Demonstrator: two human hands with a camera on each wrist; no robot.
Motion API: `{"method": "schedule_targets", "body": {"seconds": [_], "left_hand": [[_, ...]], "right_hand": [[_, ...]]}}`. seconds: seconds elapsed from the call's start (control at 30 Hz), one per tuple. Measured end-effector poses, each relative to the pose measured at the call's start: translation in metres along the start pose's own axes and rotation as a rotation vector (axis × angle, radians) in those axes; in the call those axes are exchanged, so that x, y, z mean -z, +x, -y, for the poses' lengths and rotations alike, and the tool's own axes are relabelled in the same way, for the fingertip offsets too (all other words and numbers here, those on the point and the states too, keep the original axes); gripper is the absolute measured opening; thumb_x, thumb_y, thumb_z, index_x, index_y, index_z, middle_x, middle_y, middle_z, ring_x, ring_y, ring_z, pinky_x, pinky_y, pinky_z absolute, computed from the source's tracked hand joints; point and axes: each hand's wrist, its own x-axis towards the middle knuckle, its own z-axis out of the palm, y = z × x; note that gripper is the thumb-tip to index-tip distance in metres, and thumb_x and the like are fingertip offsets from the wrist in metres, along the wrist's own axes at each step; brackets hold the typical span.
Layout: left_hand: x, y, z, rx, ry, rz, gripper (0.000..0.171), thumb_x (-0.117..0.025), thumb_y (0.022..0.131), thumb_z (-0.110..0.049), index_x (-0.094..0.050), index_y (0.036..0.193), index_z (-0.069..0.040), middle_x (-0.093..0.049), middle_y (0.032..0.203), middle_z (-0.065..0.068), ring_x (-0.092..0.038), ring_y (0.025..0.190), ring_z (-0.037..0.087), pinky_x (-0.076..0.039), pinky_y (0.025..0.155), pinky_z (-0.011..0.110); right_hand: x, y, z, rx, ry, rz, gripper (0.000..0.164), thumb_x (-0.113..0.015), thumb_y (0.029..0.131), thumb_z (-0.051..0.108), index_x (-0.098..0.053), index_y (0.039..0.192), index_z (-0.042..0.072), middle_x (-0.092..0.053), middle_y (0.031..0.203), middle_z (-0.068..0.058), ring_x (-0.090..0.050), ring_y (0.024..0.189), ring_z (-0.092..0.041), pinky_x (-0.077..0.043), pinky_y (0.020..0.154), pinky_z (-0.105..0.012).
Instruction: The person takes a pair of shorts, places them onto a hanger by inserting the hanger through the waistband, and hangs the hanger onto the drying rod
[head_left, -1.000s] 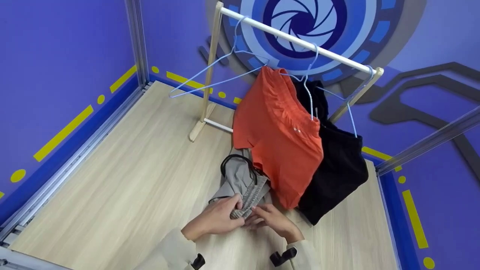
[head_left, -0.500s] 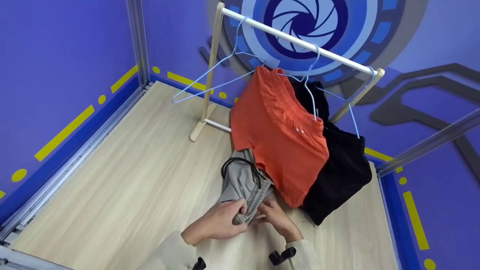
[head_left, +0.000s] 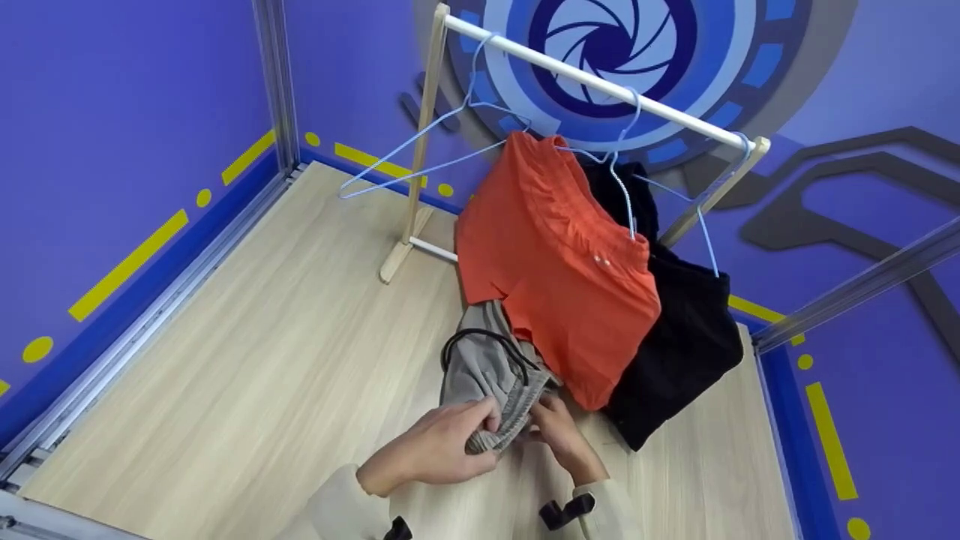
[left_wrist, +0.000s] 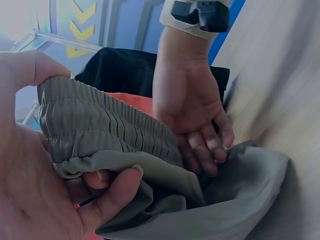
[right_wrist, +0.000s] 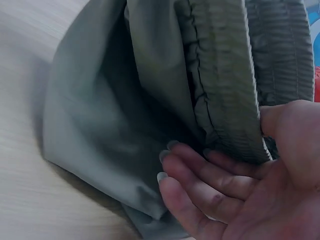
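Observation:
Grey shorts (head_left: pixel 476 367) with an elastic waistband and a black drawstring lie bunched on the wooden surface, partly under hanging orange shorts (head_left: pixel 555 262). My left hand (head_left: pixel 442 446) grips the near end of the waistband, thumb on one side and fingers on the other. In the left wrist view the gathered waistband (left_wrist: pixel 110 117) stretches away from that hand. My right hand (head_left: pixel 566 442) holds the waistband's right side. Its thumb sits between the two waistband layers in the right wrist view, with the fingers (right_wrist: pixel 215 175) against the outer cloth; part of this grasp is hidden.
A clothes rack (head_left: pixel 592 73) stands behind, with a wooden frame and white rail. Black shorts (head_left: pixel 682 345) hang on its right, beside the orange pair. A bare blue hanger (head_left: pixel 435 139) hangs on the left. Blue-purple walls (head_left: pixel 135 112) enclose the wooden surface (head_left: pixel 247 360).
My right hand has shifted slightly right and up along the waistband, and the waistband has spread a little. My left hand keeps its hold, slightly lower. The orange shorts have swayed slightly.

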Motion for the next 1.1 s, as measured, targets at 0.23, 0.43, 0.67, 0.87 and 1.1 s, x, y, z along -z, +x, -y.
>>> {"method": "schedule_targets", "body": {"seconds": [0.23, 0.43, 0.67, 0.87, 1.1], "left_hand": [[0.011, -0.002, -0.005, -0.019, -0.014, -0.031, 0.026, -0.061, 0.073, -0.029, -0.045, 0.092, -0.023, -0.047, 0.079, -0.01, -0.043, 0.071, 0.004, -0.034, 0.06, 0.015], [0.023, -0.002, -0.006, -0.069, -0.055, -0.062, 0.025, -0.062, 0.073, -0.026, -0.046, 0.092, -0.021, -0.049, 0.081, -0.01, -0.045, 0.073, 0.003, -0.035, 0.063, 0.015], [0.036, -0.004, -0.004, -0.153, -0.096, -0.073, 0.025, -0.062, 0.072, -0.021, -0.047, 0.093, -0.018, -0.05, 0.084, -0.009, -0.045, 0.075, 0.004, -0.037, 0.068, 0.016], [0.048, -0.006, -0.004, -0.225, -0.161, -0.086, 0.025, -0.06, 0.071, -0.015, -0.047, 0.092, -0.014, -0.049, 0.084, -0.007, -0.045, 0.075, 0.004, -0.039, 0.07, 0.016], [0.062, -0.007, 0.0, -0.278, -0.232, -0.128, 0.023, -0.058, 0.071, -0.011, -0.048, 0.091, -0.013, -0.048, 0.082, -0.004, -0.044, 0.074, 0.005, -0.039, 0.068, 0.017]], "right_hand": [[0.005, 0.005, -0.009, -0.018, 0.022, -0.092, 0.028, -0.047, 0.093, 0.024, -0.051, 0.109, 0.002, -0.06, 0.08, 0.001, -0.06, 0.071, -0.012, -0.052, 0.074, -0.045], [0.007, 0.002, -0.011, -0.039, 0.02, -0.187, 0.03, -0.052, 0.09, 0.026, -0.05, 0.108, 0.002, -0.06, 0.08, 0.004, -0.058, 0.07, -0.014, -0.051, 0.07, -0.037], [0.014, 0.002, -0.015, -0.046, 0.146, -0.213, 0.036, -0.053, 0.091, 0.028, -0.045, 0.111, -0.001, -0.062, 0.067, -0.001, -0.06, 0.055, -0.02, -0.053, 0.061, -0.043], [0.024, 0.002, -0.02, -0.016, 0.184, -0.274, 0.04, -0.055, 0.09, 0.022, -0.041, 0.12, -0.002, -0.06, 0.062, 0.001, -0.054, 0.05, -0.015, -0.048, 0.052, -0.035], [0.029, -0.001, -0.023, 0.062, 0.223, -0.326, 0.047, -0.049, 0.085, -0.002, -0.035, 0.13, 0.004, -0.054, 0.081, -0.005, -0.05, 0.05, -0.017, -0.045, 0.047, -0.039]]}}
